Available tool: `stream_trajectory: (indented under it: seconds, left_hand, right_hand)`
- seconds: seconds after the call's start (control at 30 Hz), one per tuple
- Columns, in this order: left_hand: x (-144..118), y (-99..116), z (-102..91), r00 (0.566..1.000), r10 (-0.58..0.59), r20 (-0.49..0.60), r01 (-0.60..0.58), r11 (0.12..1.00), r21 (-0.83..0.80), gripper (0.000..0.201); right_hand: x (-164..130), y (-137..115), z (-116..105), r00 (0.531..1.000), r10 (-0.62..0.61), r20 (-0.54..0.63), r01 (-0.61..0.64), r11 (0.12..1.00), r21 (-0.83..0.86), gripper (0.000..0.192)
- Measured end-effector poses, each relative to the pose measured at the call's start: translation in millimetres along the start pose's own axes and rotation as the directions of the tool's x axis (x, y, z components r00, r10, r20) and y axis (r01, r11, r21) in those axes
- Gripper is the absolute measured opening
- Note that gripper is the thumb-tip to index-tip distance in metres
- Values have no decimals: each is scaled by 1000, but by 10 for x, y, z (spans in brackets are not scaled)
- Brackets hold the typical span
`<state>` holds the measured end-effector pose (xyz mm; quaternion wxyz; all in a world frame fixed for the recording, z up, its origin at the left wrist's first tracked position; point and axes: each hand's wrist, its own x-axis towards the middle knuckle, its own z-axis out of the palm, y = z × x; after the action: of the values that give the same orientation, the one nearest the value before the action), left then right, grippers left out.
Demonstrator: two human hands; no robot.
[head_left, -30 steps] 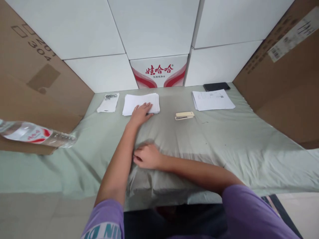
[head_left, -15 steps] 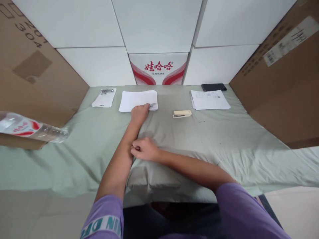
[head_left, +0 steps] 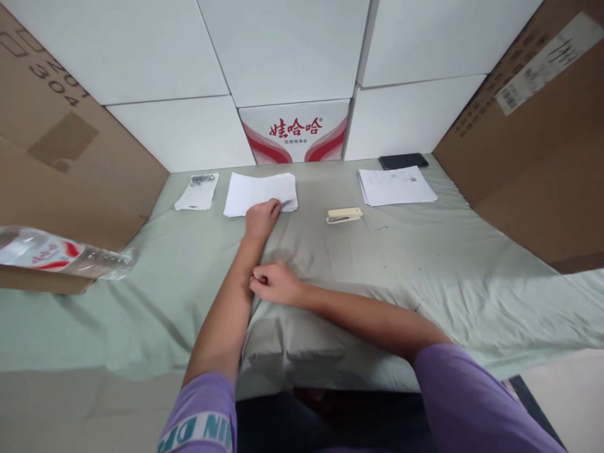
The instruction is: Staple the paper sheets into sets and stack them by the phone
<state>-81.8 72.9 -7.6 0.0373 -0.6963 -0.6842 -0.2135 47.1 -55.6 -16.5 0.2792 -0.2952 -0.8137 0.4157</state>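
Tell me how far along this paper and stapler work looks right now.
Early on. Looks done: a printed stack is squared up at the far right. In hand: the left hand rests on the near edge of the blank paper stack; the right hand lies curled on the cloth against the left forearm. Left: the stapler lies untouched.

Paper stack [head_left: 257, 192]: I see white sheets, flat, slightly fanned, at the far cloth edge.
Contact: near corner under the left hand [head_left: 261, 218].

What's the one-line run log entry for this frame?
left hand: on blank paper stack | right hand: closed, against left forearm | stapler: untouched
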Motion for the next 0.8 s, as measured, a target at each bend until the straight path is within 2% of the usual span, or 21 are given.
stream_trajectory:
  seconds: [0.2,0.27,0.4,0.43,0.5,0.57,0.63,0.7,0.8]
  left_hand:
    - [-11,-76,-43,996,-50,-74,46,997,-55,37]
    - [-15,-93,-69,996,-34,-86,24,994,-111,36]
    - [-19,-139,-152,999,27,-45,-37,968,-248,36]
    - [-18,-165,-181,999,-10,-50,-3,967,-253,37]
    - [-14,-244,-250,980,-165,-114,141,970,-197,39]
    - [-16,-347,-321,918,-337,-208,325,941,-93,43]
    - [-31,-444,-374,862,-443,-246,456,890,-4,49]
    - [-54,-506,-394,842,-494,-216,514,857,45,50]
    - [-82,-524,-368,846,-511,-149,523,850,55,50]
  right_hand:
    - [-2,-7,-15,1000,17,19,-17,1000,0,34]
    - [2,-11,-20,999,18,26,-18,1000,-2,34]
    - [8,-16,-25,999,26,30,-26,1000,0,32]
    - [9,-18,-26,999,24,31,-24,1000,3,32]
    - [11,-22,-29,999,21,30,-21,1000,1,32]
    - [13,-30,-33,999,26,32,-26,1000,-9,33]
    - [16,-39,-37,999,35,40,-34,999,-16,34]
    - [18,-47,-41,998,40,48,-39,999,-14,34]
    - [18,-56,-45,997,54,51,-54,998,-11,35]
